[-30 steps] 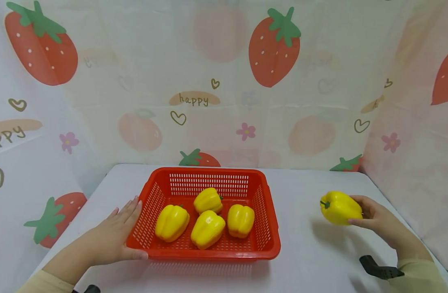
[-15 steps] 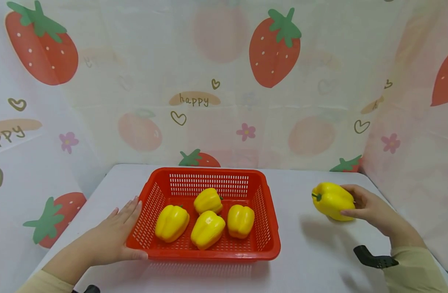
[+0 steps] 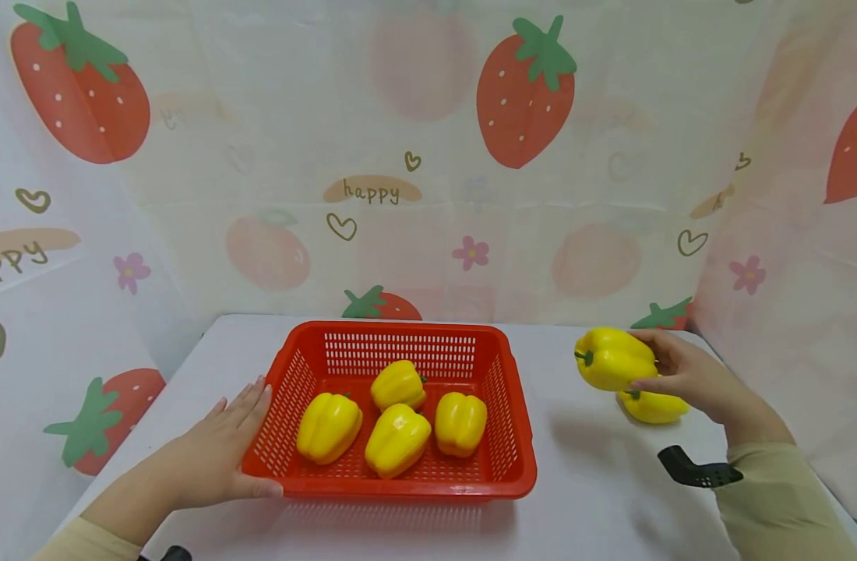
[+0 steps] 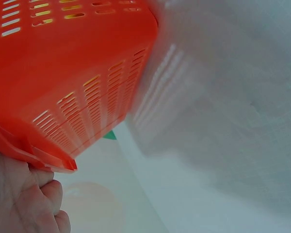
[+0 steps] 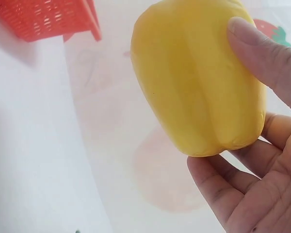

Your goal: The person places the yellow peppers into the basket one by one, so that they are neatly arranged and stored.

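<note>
A yellow bell pepper (image 3: 614, 360) with a green stem is held up off the table at the right. My right hand (image 3: 695, 378) grips its blunt end between thumb and fingers, as the right wrist view's close look at the pepper (image 5: 203, 82) also shows. Below that hand, a second yellow pepper (image 3: 654, 407) lies on the table, partly hidden. My left hand (image 3: 221, 448) rests against the left side of a red plastic basket (image 3: 407, 488), fingers straight along the rim and thumb at the front corner. Several yellow peppers (image 3: 397, 440) lie inside the basket.
The white table (image 3: 562, 506) bears the basket at its middle. Behind and at both sides hangs a cloth (image 3: 428, 234) printed with strawberries. A black strap piece (image 3: 698, 469) sticks out at the right wrist.
My right hand has carried its pepper up and to the left, bringing the pepper on the table beneath it into view. The left hand and the basket have stayed put.
</note>
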`<state>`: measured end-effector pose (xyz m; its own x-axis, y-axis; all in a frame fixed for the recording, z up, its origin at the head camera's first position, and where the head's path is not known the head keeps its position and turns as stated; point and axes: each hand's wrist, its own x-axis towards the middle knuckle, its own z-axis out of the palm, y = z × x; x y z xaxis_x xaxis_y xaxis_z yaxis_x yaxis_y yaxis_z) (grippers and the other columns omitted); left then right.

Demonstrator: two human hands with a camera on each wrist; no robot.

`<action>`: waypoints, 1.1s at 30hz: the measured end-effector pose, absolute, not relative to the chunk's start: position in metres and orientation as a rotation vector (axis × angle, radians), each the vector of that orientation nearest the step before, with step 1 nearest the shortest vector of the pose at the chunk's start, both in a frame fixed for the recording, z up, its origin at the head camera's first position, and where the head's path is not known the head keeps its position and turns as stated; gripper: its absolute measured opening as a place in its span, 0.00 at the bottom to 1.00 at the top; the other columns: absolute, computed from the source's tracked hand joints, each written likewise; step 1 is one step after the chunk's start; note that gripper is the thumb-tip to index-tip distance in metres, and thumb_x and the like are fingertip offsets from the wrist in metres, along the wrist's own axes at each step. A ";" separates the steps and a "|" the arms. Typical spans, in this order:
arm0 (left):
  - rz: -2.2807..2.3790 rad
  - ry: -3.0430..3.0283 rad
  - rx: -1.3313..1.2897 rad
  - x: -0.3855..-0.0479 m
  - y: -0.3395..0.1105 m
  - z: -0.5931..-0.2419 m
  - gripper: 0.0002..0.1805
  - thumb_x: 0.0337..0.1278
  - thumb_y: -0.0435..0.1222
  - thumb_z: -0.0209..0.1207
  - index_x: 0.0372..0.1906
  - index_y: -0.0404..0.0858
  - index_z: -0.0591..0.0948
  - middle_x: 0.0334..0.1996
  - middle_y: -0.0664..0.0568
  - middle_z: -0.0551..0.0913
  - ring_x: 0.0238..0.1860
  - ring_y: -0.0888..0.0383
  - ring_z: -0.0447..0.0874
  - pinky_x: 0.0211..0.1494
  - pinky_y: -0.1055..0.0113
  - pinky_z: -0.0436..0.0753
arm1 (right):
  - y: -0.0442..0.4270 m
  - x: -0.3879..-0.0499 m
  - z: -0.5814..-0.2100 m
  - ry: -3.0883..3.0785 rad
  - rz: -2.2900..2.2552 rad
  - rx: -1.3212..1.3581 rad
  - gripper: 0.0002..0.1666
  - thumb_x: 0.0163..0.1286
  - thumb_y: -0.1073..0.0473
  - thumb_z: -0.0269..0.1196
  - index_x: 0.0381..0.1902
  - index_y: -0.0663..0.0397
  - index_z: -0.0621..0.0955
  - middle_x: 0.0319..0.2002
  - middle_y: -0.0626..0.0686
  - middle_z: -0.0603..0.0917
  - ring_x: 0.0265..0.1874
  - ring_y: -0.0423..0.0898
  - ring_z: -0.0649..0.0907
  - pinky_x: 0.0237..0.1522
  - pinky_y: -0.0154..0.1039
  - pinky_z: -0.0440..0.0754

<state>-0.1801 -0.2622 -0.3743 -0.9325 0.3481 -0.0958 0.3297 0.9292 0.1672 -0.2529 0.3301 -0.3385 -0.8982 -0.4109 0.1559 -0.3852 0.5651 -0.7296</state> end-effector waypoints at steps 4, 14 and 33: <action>0.217 2.972 0.530 -0.180 -0.262 -0.375 0.69 0.28 0.74 0.54 0.70 0.31 0.47 0.70 0.37 0.46 0.69 0.40 0.45 0.65 0.39 0.49 | 0.319 -0.256 -0.331 2.771 -1.226 -0.699 0.36 0.59 0.58 0.65 0.62 0.61 0.63 0.53 0.56 0.72 0.45 0.38 0.77 0.47 0.24 0.74; 0.220 2.992 0.555 -0.178 -0.261 -0.376 0.69 0.28 0.74 0.54 0.70 0.31 0.47 0.70 0.37 0.46 0.69 0.40 0.46 0.65 0.39 0.50 | 0.296 -0.263 -0.317 2.702 -1.238 -0.780 0.36 0.58 0.57 0.66 0.62 0.56 0.64 0.56 0.53 0.70 0.49 0.42 0.74 0.49 0.25 0.72; 0.217 2.999 0.568 -0.179 -0.263 -0.377 0.69 0.28 0.74 0.53 0.70 0.31 0.47 0.70 0.38 0.46 0.69 0.40 0.45 0.65 0.39 0.49 | 0.242 -0.278 -0.309 2.568 -1.219 -0.988 0.36 0.54 0.55 0.69 0.60 0.49 0.67 0.53 0.48 0.73 0.51 0.47 0.73 0.54 0.30 0.72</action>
<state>-0.1789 -0.2626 -0.3769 -0.9279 0.3690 -0.0530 0.3575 0.9211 0.1541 -0.2781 0.2421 -0.3087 -0.7767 -0.6111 0.1524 -0.5044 0.4586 -0.7316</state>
